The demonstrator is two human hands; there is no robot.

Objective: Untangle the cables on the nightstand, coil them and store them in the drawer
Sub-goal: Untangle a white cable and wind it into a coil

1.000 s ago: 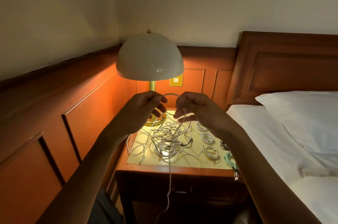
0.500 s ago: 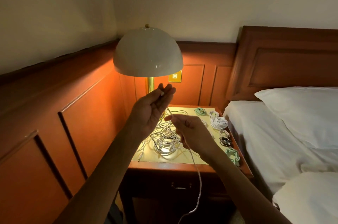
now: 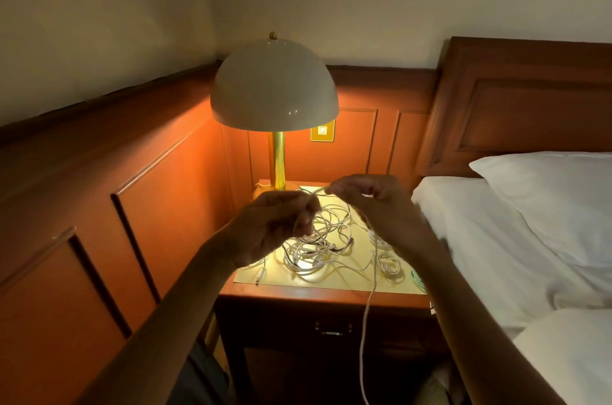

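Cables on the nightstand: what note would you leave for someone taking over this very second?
Left hand and right hand both hold one white cable above the nightstand; its free end hangs past the front edge.
Tangled pile lies in front of the lamp; several coiled cables sit along the right side.
Done: some cables coiled.
Left: coil this one, untangle the pile, open the closed drawer, store everything.

A tangle of thin white cables [image 3: 318, 239] is lying heaped on the lamplit nightstand surface [image 3: 331, 285]. One white cable [image 3: 367, 322] is running pinched between the left hand [image 3: 275, 226] and right hand [image 3: 374, 206], its tail hanging past the closed drawer [image 3: 332, 322]. Small coiled cables [image 3: 389, 264] are sitting at the right.
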